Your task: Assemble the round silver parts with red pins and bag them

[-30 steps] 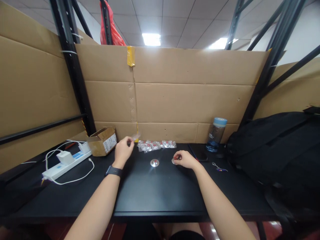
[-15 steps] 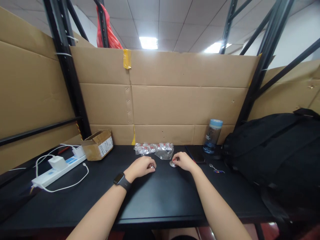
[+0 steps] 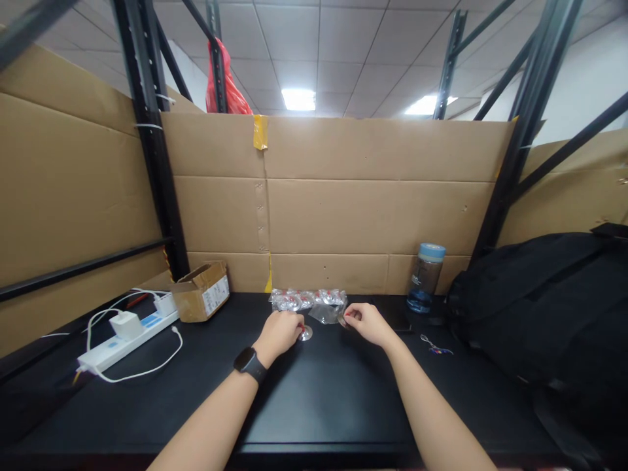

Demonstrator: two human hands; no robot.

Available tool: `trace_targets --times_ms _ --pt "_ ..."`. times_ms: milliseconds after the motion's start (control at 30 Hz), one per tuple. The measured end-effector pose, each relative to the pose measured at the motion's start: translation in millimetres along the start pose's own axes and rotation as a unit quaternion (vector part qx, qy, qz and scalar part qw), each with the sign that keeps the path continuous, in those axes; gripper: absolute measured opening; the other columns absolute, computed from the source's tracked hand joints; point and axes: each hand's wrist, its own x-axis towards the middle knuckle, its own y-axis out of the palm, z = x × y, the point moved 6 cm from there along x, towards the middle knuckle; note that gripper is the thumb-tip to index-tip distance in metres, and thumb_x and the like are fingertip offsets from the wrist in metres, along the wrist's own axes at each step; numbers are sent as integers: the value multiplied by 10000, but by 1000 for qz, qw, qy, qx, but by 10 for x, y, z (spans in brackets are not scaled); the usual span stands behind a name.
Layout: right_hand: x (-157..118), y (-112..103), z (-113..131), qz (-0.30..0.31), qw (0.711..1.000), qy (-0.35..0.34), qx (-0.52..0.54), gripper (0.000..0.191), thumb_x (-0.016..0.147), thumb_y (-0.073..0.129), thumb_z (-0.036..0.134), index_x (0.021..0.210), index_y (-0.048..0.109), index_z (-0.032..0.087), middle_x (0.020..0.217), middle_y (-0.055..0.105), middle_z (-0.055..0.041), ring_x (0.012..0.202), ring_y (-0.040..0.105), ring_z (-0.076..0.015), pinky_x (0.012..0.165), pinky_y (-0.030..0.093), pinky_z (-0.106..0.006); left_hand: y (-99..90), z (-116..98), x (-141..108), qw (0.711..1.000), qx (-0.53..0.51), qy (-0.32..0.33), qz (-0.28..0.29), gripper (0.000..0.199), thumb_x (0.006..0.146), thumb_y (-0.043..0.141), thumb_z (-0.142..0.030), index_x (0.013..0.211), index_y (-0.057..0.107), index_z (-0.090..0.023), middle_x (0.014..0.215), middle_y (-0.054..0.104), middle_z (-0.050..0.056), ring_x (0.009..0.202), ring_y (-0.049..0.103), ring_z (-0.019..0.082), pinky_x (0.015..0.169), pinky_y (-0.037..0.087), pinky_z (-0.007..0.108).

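My left hand [image 3: 280, 332], with a dark watch on its wrist, pinches the red knob of a clear suction cup [image 3: 307, 333], whose round disc shows flat near the tabletop. To the right, my right hand [image 3: 366, 322] is closed on a second clear suction cup [image 3: 342, 319], also with a red part at the fingertips; this one is tilted. Just behind both hands lies a row of clear plastic packets [image 3: 301, 299] with red and shiny round pieces inside. An emptied-looking clear bag [image 3: 324, 314] lies flat between the hands.
On the left stand an open cardboard box [image 3: 200, 294] and a white power strip [image 3: 132, 335] with a loose cable. At right are a blue-lidded bottle [image 3: 426, 278], a dark flat phone-like thing [image 3: 396, 318], a small corded trinket [image 3: 437, 347] and a black backpack [image 3: 544, 314].
The left hand has turned so its suction cup's disc now shows. The right hand has tilted its suction cup up from lying flat. The view has shifted slightly.
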Motion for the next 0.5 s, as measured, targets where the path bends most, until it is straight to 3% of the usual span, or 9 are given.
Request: trace_targets --times_ms 133,333,500 --pt "-1 126 35 12 1000 -13 20 158 852 596 249 788 721 175 715 754 -51 639 665 -170 614 462 -240 5 -63 0 1000 -15 25 -3 184 879 583 -190 910 754 -251 901 744 75 881 696 240 828 479 319" --pt "-9 199 103 30 997 -35 57 136 862 606 257 827 711 177 789 769 -57 681 679 -173 672 496 -257 43 -112 20 998 -51 47 -5 164 847 603 -144 824 742 -229 871 741 63 862 691 225 809 474 298" --pt "-9 256 145 27 993 -39 110 145 875 628 304 856 700 179 817 763 -57 720 686 -180 687 512 -270 -14 -132 26 992 -111 42 -30 170 928 546 -193 872 706 -216 854 745 52 808 691 194 763 484 272"
